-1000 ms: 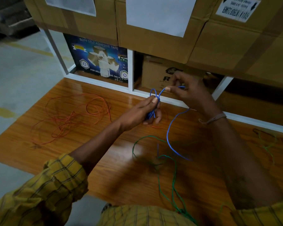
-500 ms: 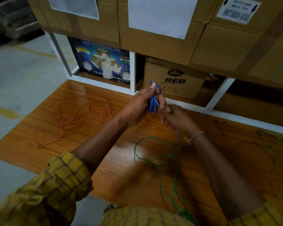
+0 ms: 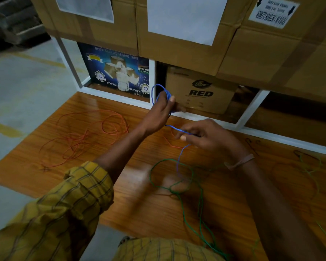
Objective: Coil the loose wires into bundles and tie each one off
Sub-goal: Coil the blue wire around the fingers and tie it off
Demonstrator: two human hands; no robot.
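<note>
My left hand [image 3: 161, 113] is raised above the wooden tabletop [image 3: 45, 174] and grips a small coil of blue wire [image 3: 159, 93], whose loops stick up past the fingers. The free end of the blue wire runs down to my right hand [image 3: 201, 137], which pinches it a little lower and to the right. From there the blue strand hangs to the table and crosses a loose green wire [image 3: 177, 187] that trails toward my body. A tangled orange wire [image 3: 87, 136] lies spread on the left of the table.
Stacked cardboard boxes [image 3: 177, 40] sit on a white rack [image 3: 151, 81] right behind the table. A blue tape carton [image 3: 117, 70] and a box marked RED [image 3: 199, 91] stand on the lower shelf. Thin dark and green wires [image 3: 309, 166] lie at the far right. Grey floor lies left.
My right hand has moved away from the left, down and to the right, drawing out a length of blue wire. The left hand still holds the coil up near the rack.
</note>
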